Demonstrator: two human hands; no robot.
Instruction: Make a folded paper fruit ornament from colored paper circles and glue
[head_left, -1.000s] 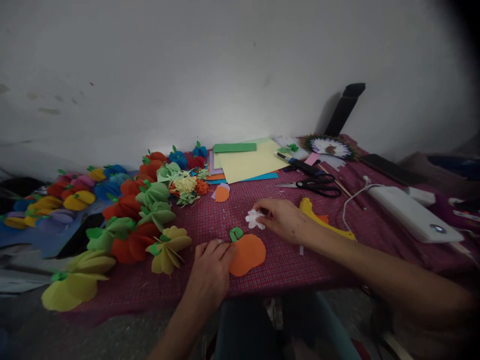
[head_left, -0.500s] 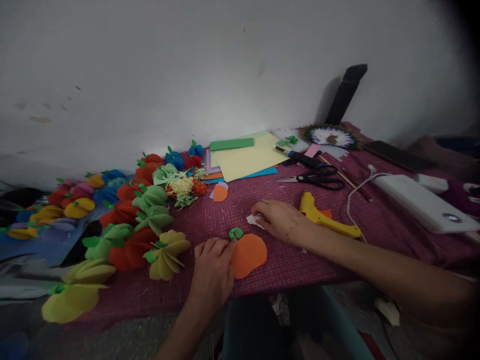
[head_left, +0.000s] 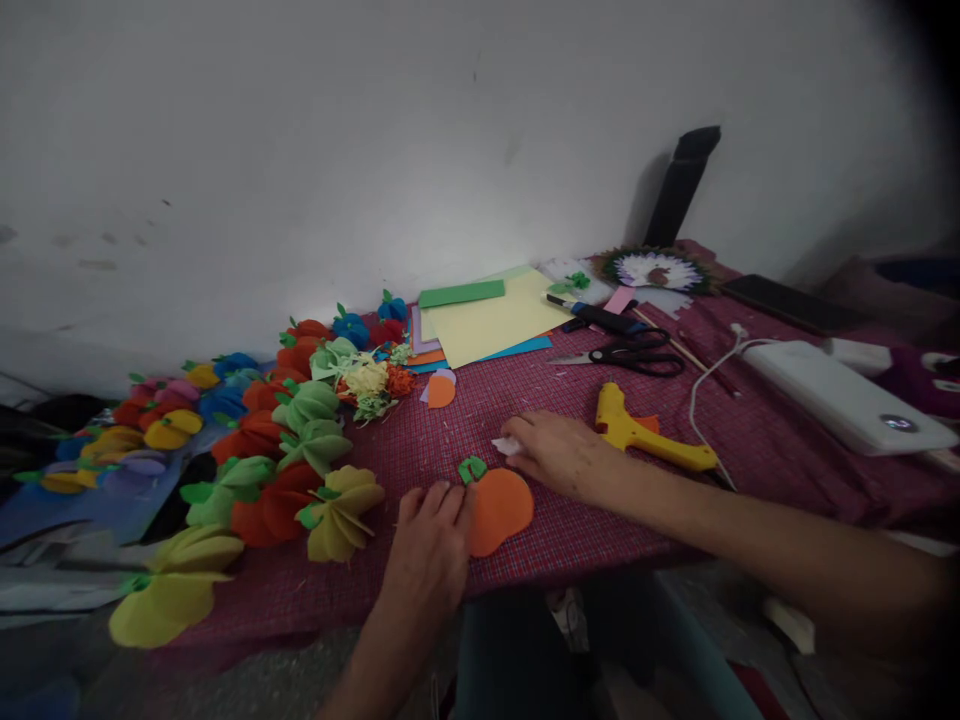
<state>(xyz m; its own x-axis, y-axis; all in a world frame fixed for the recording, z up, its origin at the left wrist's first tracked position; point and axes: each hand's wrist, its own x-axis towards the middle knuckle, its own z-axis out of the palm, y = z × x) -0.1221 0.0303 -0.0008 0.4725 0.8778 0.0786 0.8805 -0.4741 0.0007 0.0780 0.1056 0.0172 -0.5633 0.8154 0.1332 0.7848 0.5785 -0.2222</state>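
An orange paper pumpkin (head_left: 501, 512) with a curled green paper top (head_left: 472, 469) lies near the table's front edge. My left hand (head_left: 431, 540) holds it at its left side, fingers bent and closed over that edge; the fingertips are partly hidden. To the upper right of the pumpkin, my right hand (head_left: 559, 452) is closed on a small white scrap (head_left: 507, 445), low over the cloth. A yellow glue gun (head_left: 649, 438) lies just beyond my right forearm.
Several folded-paper pumpkins (head_left: 311, 440) fill the left side beside shredded paper (head_left: 371, 380). Coloured paper sheets (head_left: 495, 325) lie at the back, near scissors (head_left: 626, 358) and a cutter (head_left: 600, 315). A white power bank (head_left: 851, 395) with a cable sits at right. Behind stands a wall (head_left: 420, 150).
The view has shifted slightly. Both hands stay nearly in place, the left by the orange pumpkin and the right with the white scrap.
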